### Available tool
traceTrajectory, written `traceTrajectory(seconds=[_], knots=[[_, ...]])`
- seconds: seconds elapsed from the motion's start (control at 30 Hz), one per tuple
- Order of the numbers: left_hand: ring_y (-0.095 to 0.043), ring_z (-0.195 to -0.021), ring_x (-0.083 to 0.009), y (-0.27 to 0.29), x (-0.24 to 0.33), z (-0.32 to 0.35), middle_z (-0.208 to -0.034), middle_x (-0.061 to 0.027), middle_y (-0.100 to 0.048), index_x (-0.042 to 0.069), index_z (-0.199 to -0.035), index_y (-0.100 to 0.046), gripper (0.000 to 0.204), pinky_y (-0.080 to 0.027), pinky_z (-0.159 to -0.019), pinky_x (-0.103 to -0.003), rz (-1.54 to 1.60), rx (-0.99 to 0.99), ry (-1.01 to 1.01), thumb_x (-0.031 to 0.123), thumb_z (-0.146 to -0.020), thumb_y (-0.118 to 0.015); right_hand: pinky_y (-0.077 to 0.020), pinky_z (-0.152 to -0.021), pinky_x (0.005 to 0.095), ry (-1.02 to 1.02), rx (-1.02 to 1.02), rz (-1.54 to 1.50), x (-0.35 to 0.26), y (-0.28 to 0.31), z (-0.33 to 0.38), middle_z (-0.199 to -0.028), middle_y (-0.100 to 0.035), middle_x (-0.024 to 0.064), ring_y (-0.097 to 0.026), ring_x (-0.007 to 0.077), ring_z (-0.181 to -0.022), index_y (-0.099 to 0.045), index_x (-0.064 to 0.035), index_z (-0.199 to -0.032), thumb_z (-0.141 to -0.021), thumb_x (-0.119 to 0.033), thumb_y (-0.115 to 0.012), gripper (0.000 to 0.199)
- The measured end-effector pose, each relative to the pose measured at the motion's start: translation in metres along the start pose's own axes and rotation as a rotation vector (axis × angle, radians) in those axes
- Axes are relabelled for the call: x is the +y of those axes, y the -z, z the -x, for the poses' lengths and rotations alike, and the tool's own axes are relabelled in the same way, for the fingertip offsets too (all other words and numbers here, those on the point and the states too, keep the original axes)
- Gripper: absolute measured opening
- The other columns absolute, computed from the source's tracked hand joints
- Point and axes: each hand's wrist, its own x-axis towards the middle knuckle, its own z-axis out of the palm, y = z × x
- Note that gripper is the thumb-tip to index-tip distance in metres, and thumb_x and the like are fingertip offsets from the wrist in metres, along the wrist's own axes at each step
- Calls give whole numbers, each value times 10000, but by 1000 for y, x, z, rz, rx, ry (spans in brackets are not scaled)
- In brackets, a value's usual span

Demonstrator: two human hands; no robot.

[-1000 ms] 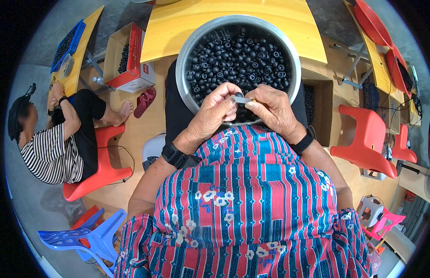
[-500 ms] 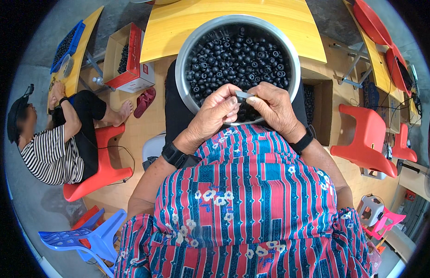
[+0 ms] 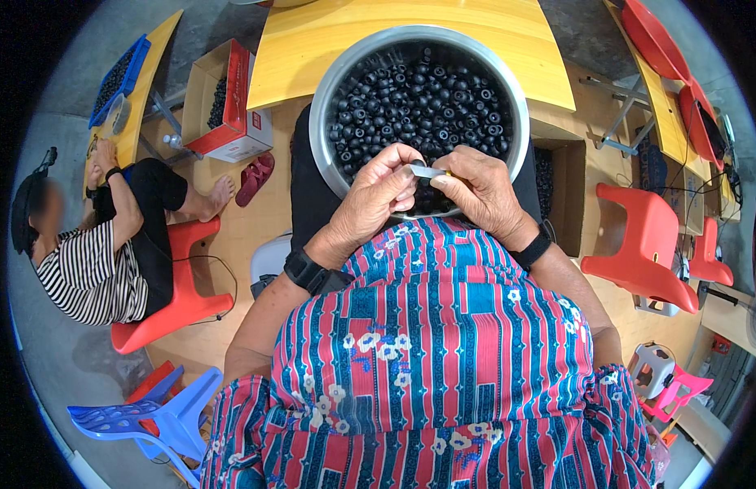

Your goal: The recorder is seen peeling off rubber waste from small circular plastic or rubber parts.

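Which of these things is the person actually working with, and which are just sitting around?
In use: left hand, right hand, small grey piece pinched between both, metal bowl of black round parts.

Lying about: cardboard box, red sandals, red chair, blue stool.

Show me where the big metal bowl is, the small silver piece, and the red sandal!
metal bowl (image 3: 322,122): head view, on its left rim.
small silver piece (image 3: 427,171): head view, on its middle, between the two hands.
red sandal (image 3: 255,178): head view, on its middle, lying on the floor.
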Motion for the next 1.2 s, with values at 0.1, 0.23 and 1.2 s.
traceTrajectory(seconds=[0.1,0.23,1.2], knots=[[-341,-625,-18,0,0,0,-778,50,-405,56,-1067,-506,176,-322,-549,-173,-3,11,3,224,-1016,-499,-487,-650,383,9,-3,-7,-1,0,-1,-769,-612,123,-618,312,-732,-663,-49,-913,-869,-265,-643,221],[-343,-627,-19,0,1,0,-780,50,-410,56,-1065,-508,185,-324,-551,-171,-24,11,8,234,-1012,-509,-487,-647,386,10,6,4,0,0,-1,-764,-610,122,-619,312,-726,-663,-51,-909,-867,-261,-644,214],[-391,-676,-44,8,-13,-2,-897,19,-498,70,-1215,-496,217,-363,-610,-202,344,-51,122,132,-1010,-459,-475,-571,352,56,155,99,-8,-7,-5,-675,-549,78,-576,253,-616,-724,-163,-1070,-708,-87,-746,371]])
